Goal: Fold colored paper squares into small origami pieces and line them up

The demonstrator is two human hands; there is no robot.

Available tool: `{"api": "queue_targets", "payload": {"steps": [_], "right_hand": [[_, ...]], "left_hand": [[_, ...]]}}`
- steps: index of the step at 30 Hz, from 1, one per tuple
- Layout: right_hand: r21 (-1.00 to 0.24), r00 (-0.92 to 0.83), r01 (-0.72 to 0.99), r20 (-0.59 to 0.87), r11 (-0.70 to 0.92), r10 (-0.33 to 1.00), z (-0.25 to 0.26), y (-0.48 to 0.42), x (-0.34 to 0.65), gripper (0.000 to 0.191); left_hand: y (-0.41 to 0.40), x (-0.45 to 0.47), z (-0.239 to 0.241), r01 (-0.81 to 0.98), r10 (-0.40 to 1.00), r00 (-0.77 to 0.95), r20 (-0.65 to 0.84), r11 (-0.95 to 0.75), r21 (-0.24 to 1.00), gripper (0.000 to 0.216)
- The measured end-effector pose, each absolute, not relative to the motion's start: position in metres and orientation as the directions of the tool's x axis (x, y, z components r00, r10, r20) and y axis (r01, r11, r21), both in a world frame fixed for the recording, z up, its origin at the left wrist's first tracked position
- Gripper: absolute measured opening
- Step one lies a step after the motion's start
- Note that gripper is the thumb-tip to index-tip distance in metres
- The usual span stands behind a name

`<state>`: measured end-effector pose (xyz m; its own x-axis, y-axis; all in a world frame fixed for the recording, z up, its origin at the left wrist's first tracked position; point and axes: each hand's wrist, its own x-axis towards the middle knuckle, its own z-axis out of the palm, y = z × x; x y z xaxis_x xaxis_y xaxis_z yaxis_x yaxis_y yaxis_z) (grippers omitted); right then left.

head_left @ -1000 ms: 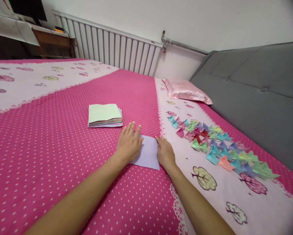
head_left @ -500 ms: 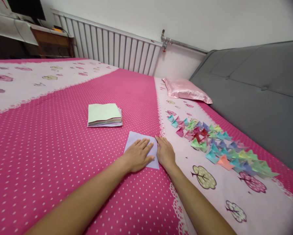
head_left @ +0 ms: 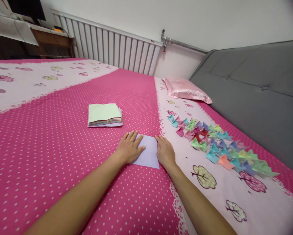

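The lavender sheet (head_left: 148,151) lies flat on the dotted bedspread (head_left: 63,156) before me, its left edge hidden, so I can't tell its long axis; the near edge runs sideways, slanting slightly toward me at the right. My left hand (head_left: 128,148) rests palm down on it, fingers spread — gripping nothing. My right hand (head_left: 166,152) lies along its right edge, fingers together — whether they pinch it, I can't tell.

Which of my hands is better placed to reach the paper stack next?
Probably the left hand: it rests on the left part of the purple sheet, nearer the paper stack. The right hand is at the sheet's right edge, nearer the folded papers.
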<state>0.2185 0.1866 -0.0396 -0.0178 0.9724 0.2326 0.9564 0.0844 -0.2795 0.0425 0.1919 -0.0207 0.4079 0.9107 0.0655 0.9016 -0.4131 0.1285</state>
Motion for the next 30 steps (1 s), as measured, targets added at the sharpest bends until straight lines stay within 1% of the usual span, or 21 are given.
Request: {"api": "queue_targets", "payload": {"steps": [5,11,14,15,17,19,20,22,23,24,26,28,29,30], "right_hand": [[-0.293,-0.012,0.953,0.219,0.078,0.976,-0.039,0.186,0.219,0.044],[-0.302,-0.009,0.951,0.211,0.074,0.977,-0.038,0.186,0.218,0.044],[-0.337,-0.006,0.938,0.218,0.081,0.976,-0.038,0.186,0.219,0.044],[-0.374,0.006,0.924,0.225,0.081,0.974,-0.038,0.187,0.219,0.044],[-0.498,0.070,0.864,0.259,0.071,0.963,-0.036,0.187,0.221,0.045],[-0.642,0.185,0.764,0.309,0.061,0.933,-0.033,0.185,0.222,0.046],[-0.695,0.239,0.715,0.334,0.067,0.912,-0.031,0.184,0.222,0.047],[-0.730,0.271,0.672,0.396,0.122,0.877,-0.024,0.178,0.219,0.049],[-0.709,0.233,0.683,0.438,0.175,0.868,-0.020,0.174,0.217,0.050],[-0.659,0.153,0.709,0.489,0.250,0.859,-0.016,0.170,0.213,0.051],[-0.510,-0.071,0.757,0.557,0.408,0.827,-0.009,0.160,0.204,0.055],[-0.361,-0.370,0.725,0.514,0.587,0.774,-0.004,0.151,0.194,0.060],[-0.304,-0.513,0.681,0.450,0.666,0.731,-0.004,0.148,0.190,0.059],[-0.275,-0.609,0.646,0.377,0.712,0.698,-0.004,0.146,0.188,0.058]], "left_hand": [[0.196,0.036,-0.017,0.944,0.951,0.307,0.038,-0.309,0.117,0.058],[0.199,0.031,-0.017,0.970,0.975,0.218,0.050,-0.222,0.099,0.056],[0.200,0.030,-0.018,0.980,0.983,0.178,0.052,-0.182,0.079,0.056],[0.200,0.030,-0.018,0.981,0.984,0.173,0.053,-0.176,0.075,0.056],[0.200,0.030,-0.018,0.982,0.983,0.174,0.051,-0.177,0.069,0.056],[0.201,0.030,-0.019,0.981,0.983,0.177,0.047,-0.180,0.067,0.057],[0.201,0.030,-0.019,0.982,0.983,0.177,0.043,-0.179,0.067,0.057],[0.201,0.030,-0.019,0.981,0.983,0.178,0.041,-0.180,0.068,0.057],[0.201,0.030,-0.019,0.981,0.983,0.179,0.045,-0.182,0.069,0.057],[0.200,0.030,-0.019,0.980,0.982,0.181,0.051,-0.184,0.069,0.057],[0.200,0.030,-0.018,0.980,0.981,0.183,0.063,-0.187,0.067,0.058],[0.199,0.030,-0.017,0.980,0.980,0.189,0.065,-0.193,0.058,0.057],[0.198,0.029,-0.017,0.978,0.978,0.198,0.059,-0.201,0.053,0.057],[0.198,0.029,-0.016,0.977,0.977,0.207,0.053,-0.209,0.048,0.056]]}}
